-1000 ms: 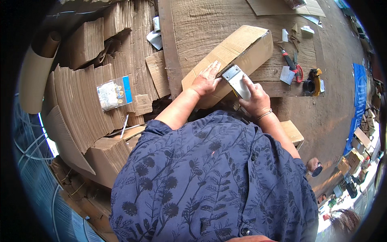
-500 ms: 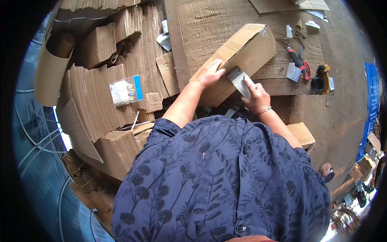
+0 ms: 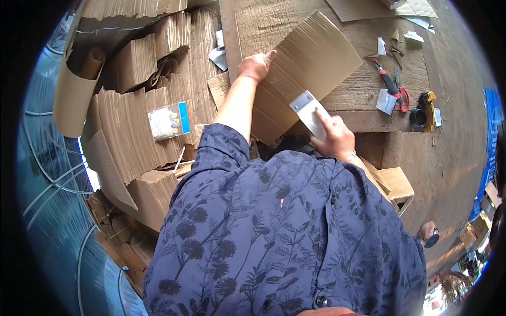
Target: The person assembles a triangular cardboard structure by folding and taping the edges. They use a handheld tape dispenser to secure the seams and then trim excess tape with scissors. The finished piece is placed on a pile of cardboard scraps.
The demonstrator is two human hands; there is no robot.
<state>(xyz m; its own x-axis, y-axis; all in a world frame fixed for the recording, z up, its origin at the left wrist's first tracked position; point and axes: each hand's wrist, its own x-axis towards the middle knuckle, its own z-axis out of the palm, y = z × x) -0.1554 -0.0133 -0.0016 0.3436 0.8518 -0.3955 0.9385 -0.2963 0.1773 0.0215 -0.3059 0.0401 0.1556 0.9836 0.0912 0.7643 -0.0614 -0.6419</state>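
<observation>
A brown corrugated cardboard piece [image 3: 311, 58] lies slanted over the wooden table, with a broad flat panel and crease lines facing up. My left hand [image 3: 255, 67] grips its left edge, thumb on top and the other fingers mostly hidden. My right hand [image 3: 336, 139] is closed around a flat, silver-grey metal tool [image 3: 311, 111] with a squared end; its exact kind does not show. That squared end lies over the near part of the cardboard; whether they touch I cannot tell.
Right of the cardboard lie red-handled scissors [image 3: 400, 92], a red-and-black handled tool [image 3: 389, 81] and a yellow-and-black tape dispenser [image 3: 424, 111]. Stacked cardboard sheets [image 3: 129, 131] fill the left, with a small clear packet [image 3: 168, 121] on top. A small carton [image 3: 396, 183] stands near my right arm.
The cardboard, folded like a box before, now shows one broad flat panel. My left hand has moved up and left along its edge. The metal tool has shifted slightly left.
</observation>
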